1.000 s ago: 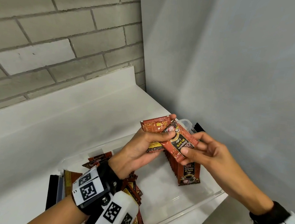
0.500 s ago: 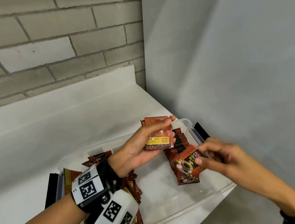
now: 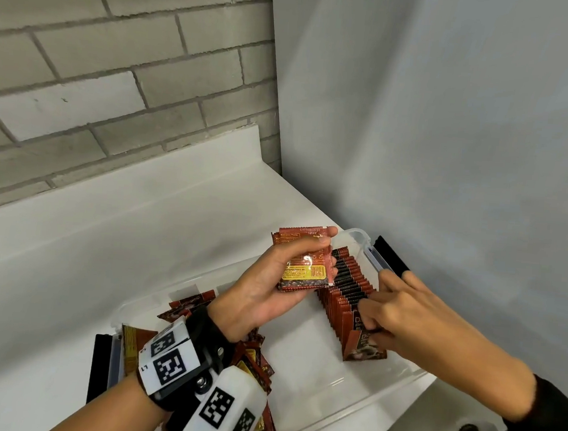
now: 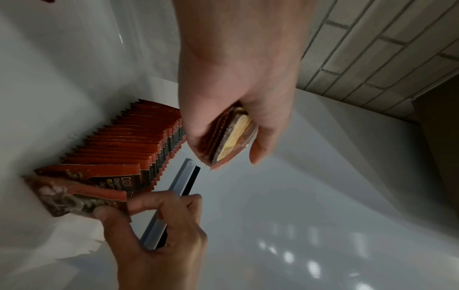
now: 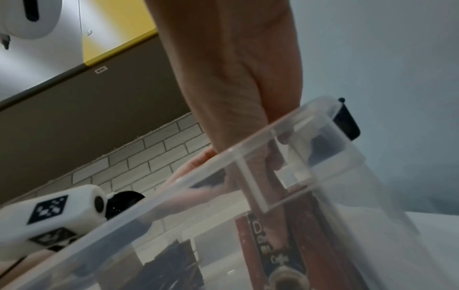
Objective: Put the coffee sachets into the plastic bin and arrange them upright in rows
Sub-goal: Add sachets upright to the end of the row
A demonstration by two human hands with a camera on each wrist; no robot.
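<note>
My left hand [image 3: 324,249] grips a small stack of red coffee sachets [image 3: 304,264] above the clear plastic bin [image 3: 345,407], label side up. In the left wrist view the stack of sachets [image 4: 231,137] sits between thumb and fingers. A row of upright sachets [image 3: 348,281] runs along the bin's right wall. My right hand [image 3: 371,319] pinches one sachet [image 3: 364,349] standing at the near end of that row; the left wrist view shows this sachet [image 4: 74,198] between thumb and forefinger. Through the bin wall, the right wrist view shows the same sachet [image 5: 273,245].
A loose pile of sachets [image 3: 254,359] lies in the bin's left part, partly under my left wrist. The bin has a black latch [image 3: 391,254] at its far right end. It stands on a white counter [image 3: 138,238] in a corner, brick wall behind, plain wall to the right.
My right hand drew one sachet off the left hand's stack and brought it down to the near end of the upright row. The left hand stayed in place, holding the stack.
</note>
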